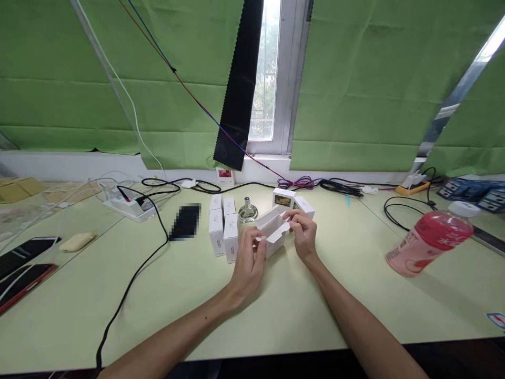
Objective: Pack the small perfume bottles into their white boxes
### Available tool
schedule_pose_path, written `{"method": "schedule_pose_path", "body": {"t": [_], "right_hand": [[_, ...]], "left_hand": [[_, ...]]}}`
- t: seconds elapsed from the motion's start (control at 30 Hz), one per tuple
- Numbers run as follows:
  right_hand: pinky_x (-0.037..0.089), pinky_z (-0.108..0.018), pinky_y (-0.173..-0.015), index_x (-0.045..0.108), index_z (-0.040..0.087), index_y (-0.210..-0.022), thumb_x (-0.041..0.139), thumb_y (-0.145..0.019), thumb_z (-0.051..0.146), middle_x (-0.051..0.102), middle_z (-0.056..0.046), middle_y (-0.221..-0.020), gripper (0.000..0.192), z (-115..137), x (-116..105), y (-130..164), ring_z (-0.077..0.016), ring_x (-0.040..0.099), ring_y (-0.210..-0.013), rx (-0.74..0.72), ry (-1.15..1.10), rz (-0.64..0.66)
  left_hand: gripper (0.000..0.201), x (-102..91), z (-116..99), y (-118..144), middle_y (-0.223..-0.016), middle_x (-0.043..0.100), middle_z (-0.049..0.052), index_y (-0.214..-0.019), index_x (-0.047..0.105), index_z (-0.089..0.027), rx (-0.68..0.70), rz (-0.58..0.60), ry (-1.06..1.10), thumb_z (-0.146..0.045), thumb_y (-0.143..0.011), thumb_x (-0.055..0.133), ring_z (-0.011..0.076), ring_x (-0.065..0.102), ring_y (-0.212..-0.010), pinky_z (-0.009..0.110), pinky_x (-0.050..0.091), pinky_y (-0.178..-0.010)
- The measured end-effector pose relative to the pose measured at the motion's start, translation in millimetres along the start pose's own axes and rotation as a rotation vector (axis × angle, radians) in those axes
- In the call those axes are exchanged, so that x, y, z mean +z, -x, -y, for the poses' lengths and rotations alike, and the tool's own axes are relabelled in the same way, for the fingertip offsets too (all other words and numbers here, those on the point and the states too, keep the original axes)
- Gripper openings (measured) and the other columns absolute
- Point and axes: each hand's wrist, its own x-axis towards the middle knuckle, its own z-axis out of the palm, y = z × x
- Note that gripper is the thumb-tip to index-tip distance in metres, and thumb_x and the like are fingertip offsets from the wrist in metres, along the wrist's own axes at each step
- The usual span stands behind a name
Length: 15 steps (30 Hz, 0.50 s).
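Between my hands, near the middle of the table, is a small white cardboard box (275,246) with its top open and flaps spread. My left hand (249,254) grips the box's near left flap between thumb and fingers. With thumb and fingertips, my right hand (303,231) pinches a flap on its right side. Just behind my left hand stands a clear glass perfume bottle (248,211) with a silver top. To the left, several closed white boxes (216,231) stand upright in a cluster. Beyond the open box are a white box with a dark picture (283,199) and another white box (304,206).
A bottle of pink drink (429,239) stands at the right. Phones (27,252), a pale oval object (77,242) and a power strip (130,207) lie at the left. A black cable (136,273) crosses the table (181,310). Coiled wires (341,187) run along the back.
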Motion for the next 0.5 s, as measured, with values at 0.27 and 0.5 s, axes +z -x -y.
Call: {"method": "schedule_pose_path", "body": {"t": [0.27,0.5], "right_hand": [[0.046,-0.035,-0.076,0.050,0.022,-0.056,0.053,-0.079,0.018,0.068,-0.006,-0.082,0.023,1.1,0.9,0.7,-0.0215,0.060,-0.080,0.005,-0.051,0.009],[0.048,-0.035,-0.075,0.052,0.021,-0.064,0.054,-0.077,0.018,0.069,-0.005,-0.084,0.014,-1.1,0.4,2.1,-0.0216,0.063,-0.082,0.020,-0.088,-0.005]], "left_hand": [[0.020,-0.5,-3.1,0.2,-0.102,0.050,0.003,-0.101,0.047,-0.023,-0.006,-0.010,-0.028,-0.044,-0.103,0.045,0.0149,0.055,-0.082,0.028,0.048,-0.067],[0.017,-0.7,-2.6,0.2,-0.103,0.049,0.001,-0.102,0.048,-0.024,0.023,-0.006,-0.041,-0.040,-0.103,0.044,0.0126,0.054,-0.079,0.027,0.049,-0.068]]}}
